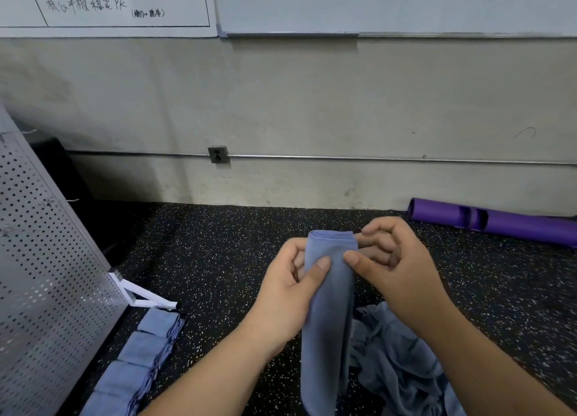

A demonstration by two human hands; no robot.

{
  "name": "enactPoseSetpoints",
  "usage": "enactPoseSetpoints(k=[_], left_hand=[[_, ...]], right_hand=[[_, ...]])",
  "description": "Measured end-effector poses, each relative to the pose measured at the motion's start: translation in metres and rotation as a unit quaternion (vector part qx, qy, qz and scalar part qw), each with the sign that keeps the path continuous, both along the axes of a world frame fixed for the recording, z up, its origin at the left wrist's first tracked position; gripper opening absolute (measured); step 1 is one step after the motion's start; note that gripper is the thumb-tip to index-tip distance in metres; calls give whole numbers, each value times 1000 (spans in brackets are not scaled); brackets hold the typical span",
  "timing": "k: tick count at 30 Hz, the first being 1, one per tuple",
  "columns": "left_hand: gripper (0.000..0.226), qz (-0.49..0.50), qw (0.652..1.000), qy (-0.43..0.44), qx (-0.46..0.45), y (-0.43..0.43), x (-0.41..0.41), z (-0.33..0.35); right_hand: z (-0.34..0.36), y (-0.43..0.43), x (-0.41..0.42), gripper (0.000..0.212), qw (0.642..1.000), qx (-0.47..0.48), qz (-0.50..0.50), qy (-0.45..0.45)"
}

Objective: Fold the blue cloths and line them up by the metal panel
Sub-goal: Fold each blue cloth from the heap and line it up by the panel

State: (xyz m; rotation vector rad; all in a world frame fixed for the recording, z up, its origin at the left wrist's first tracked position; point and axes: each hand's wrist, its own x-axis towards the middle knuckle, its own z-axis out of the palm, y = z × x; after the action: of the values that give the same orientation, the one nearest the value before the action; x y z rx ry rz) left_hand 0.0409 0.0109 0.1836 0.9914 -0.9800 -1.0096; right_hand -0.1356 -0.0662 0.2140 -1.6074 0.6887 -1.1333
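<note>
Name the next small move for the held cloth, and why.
Probably fold the hanging blue cloth in half, lower end up. The left hand and right hand pinch it as a long strip, while the folded cloths by the perforated metal panel are compact squares.

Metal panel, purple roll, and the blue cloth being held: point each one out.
metal panel [46,259], head view, middle of its perforated face.
purple roll [524,226], head view, its side right of the dark band.
held blue cloth [326,328], head view, middle of its hanging part.
</note>
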Motion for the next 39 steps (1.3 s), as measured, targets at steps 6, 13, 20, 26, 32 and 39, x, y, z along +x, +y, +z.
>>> enactPoseSetpoints(k=[6,13,20,26,32,39], left_hand=[[29,26,999,-40,-23,4,6,6],[25,49,991,-125,5,4,8,4],[18,52,995,-83,12,3,6,7],[25,119,990,50,53,1,10,7],[37,-2,993,-59,106,3,9,-3],[77,-49,993,-101,40,5,9,-11]], right_hand=[[-6,3,13,10,999,6,-22,22],[-8,13,19,18,994,-38,-59,84],[-9,20,26,6,990,-13,-89,108],[-11,26,31,81,989,1,59,135],[-13,14,32,68,999,25,-20,-1],[-20,-1,22,59,994,73,-70,28]])
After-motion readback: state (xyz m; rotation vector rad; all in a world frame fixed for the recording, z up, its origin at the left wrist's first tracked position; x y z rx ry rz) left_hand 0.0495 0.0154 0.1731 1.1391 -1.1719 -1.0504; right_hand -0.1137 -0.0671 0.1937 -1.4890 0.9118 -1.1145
